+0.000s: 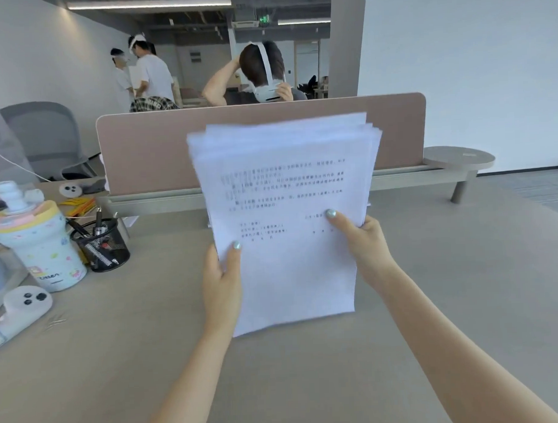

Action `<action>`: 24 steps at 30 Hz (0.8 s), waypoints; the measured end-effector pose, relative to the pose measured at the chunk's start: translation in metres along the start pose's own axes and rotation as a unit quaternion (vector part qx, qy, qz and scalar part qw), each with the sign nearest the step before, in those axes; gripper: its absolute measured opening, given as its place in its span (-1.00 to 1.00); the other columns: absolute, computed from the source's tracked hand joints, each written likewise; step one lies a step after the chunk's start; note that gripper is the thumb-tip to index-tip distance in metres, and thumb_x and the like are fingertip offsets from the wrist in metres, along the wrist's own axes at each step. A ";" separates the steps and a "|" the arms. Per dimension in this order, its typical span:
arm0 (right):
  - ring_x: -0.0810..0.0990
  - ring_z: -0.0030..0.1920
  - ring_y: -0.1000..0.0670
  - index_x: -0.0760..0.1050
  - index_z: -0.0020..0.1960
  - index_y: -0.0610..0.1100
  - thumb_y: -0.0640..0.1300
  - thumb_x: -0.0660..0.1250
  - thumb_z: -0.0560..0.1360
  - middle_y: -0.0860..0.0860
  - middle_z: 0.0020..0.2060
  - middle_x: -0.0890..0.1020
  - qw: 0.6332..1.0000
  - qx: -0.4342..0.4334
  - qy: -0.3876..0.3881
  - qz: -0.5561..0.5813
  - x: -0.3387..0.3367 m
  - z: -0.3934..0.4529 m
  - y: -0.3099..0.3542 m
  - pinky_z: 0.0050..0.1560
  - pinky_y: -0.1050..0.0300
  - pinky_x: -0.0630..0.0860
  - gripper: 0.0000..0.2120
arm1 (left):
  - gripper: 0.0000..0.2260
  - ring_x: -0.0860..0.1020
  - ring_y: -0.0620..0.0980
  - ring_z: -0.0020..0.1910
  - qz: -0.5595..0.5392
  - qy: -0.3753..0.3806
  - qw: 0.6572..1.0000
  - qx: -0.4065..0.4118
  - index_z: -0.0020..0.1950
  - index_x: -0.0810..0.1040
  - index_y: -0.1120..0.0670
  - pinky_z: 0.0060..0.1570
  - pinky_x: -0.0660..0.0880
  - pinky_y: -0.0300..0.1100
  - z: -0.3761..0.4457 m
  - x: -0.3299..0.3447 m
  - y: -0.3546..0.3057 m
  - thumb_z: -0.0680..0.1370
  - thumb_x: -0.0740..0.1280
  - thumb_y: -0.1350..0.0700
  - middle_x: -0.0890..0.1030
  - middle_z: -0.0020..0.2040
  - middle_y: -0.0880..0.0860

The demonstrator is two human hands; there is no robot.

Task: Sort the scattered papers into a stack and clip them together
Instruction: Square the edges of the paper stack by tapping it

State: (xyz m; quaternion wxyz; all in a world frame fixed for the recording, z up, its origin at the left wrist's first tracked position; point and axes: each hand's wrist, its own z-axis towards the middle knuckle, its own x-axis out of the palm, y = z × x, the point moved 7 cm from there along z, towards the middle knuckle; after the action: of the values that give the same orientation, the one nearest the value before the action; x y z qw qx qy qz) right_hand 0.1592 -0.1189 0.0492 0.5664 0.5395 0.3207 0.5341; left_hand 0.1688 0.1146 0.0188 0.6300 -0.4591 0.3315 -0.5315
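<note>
Your counter [309, 384] carries, at nine o'clock, a mesh pen cup [101, 246], a patterned bottle [40, 245] and a white controller [23, 307].

Printed lines of characters on the top sheet of the stack of papers [287, 217], in blocks across the upper half and short lines lower down, too blurred to read. Dark lettering low on the pastel cup [45, 248] at the left of the desk [309, 384], seemingly "kitten", first letter uncertain. Green lit exit sign [264, 19] up at the ceiling in the background, its marks too small to make out.
</note>
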 end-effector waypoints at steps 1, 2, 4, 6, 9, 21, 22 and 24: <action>0.70 -0.18 0.05 0.63 -0.11 -0.08 -0.10 0.39 0.48 0.08 -0.22 0.72 1.000 -0.009 -0.008 0.009 0.002 -0.001 0.005 -0.19 0.15 0.61 -0.92 | -0.89 0.57 -0.16 0.01 -0.005 -0.015 1.000 0.023 0.08 0.50 0.03 -0.02 0.47 -0.21 0.001 0.000 -0.009 0.60 0.22 0.08 0.62 0.00 -0.12; 0.70 -0.19 0.06 0.63 -0.10 -0.07 -0.09 0.38 0.49 0.09 -0.23 0.72 1.000 -0.016 -0.012 0.016 0.005 -0.002 0.010 -0.21 0.17 0.62 -0.92 | -0.85 0.57 -0.18 0.05 -0.016 -0.024 0.999 0.040 0.13 0.50 0.04 0.02 0.48 -0.23 0.000 0.001 -0.016 0.60 0.21 0.09 0.62 0.05 -0.13; 0.71 -0.19 0.05 0.63 -0.10 -0.06 -0.08 0.38 0.49 0.09 -0.23 0.72 0.999 -0.016 -0.007 0.029 0.010 -0.005 0.010 -0.22 0.17 0.62 -0.92 | -0.81 0.52 -0.30 0.11 -0.036 -0.026 0.998 0.050 0.20 0.48 -0.03 0.06 0.45 -0.38 -0.004 0.005 -0.024 0.61 0.20 0.12 0.58 0.11 -0.23; 0.71 -0.17 0.04 0.63 -0.11 -0.04 -0.05 0.38 0.48 0.08 -0.22 0.73 1.000 0.004 -0.001 0.012 0.010 -0.009 -0.001 -0.19 0.15 0.63 -0.92 | -0.76 0.47 -0.43 0.11 -0.042 -0.019 0.998 0.037 0.16 0.43 -0.20 0.00 0.39 -0.53 -0.010 0.004 -0.014 0.61 0.20 0.13 0.54 0.09 -0.36; 0.70 -0.11 0.05 0.63 -0.09 0.00 -0.01 0.38 0.47 0.11 -0.18 0.73 0.997 0.060 0.032 -0.039 0.004 -0.016 -0.029 -0.11 0.14 0.58 -0.91 | -0.79 0.41 -0.46 0.13 -0.025 0.012 0.998 -0.056 0.23 0.35 -0.18 0.06 0.30 -0.46 -0.015 -0.002 0.021 0.62 0.16 0.04 0.44 0.11 -0.40; 0.69 -0.02 0.00 0.63 -0.02 -0.04 -0.06 0.40 0.45 0.04 -0.06 0.72 0.995 0.069 0.059 -0.042 -0.002 -0.019 -0.032 -0.01 0.06 0.57 -0.87 | -0.65 0.29 -0.20 0.32 0.024 0.063 0.991 -0.115 0.42 0.27 -0.03 0.26 0.17 -0.26 -0.008 -0.009 0.043 0.64 0.05 -0.03 0.34 0.21 -0.19; 0.69 0.00 0.01 0.62 0.00 -0.04 -0.05 0.41 0.44 0.06 -0.06 0.72 0.994 0.076 0.073 -0.041 -0.002 -0.020 -0.031 -0.01 0.08 0.55 -0.84 | -0.64 0.29 -0.18 0.35 0.039 0.081 0.990 -0.110 0.42 0.27 -0.02 0.26 0.18 -0.25 -0.008 -0.008 0.045 0.64 0.04 -0.04 0.35 0.22 -0.18; 0.68 0.02 0.01 0.61 0.03 -0.03 -0.01 0.45 0.40 0.06 -0.03 0.71 0.990 0.084 0.093 -0.056 -0.002 -0.021 -0.029 0.00 0.10 0.54 -0.77 | -0.61 0.30 -0.16 0.37 0.058 0.110 0.985 -0.123 0.43 0.28 0.00 0.24 0.18 -0.26 -0.009 -0.003 0.043 0.63 0.02 -0.08 0.37 0.23 -0.18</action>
State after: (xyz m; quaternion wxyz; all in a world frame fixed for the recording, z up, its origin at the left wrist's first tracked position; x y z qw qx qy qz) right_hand 0.1463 -0.1112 0.0166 0.5156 0.5145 0.4456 0.5205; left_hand 0.1760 0.1162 -0.0243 0.5581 -0.4518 0.4877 -0.4965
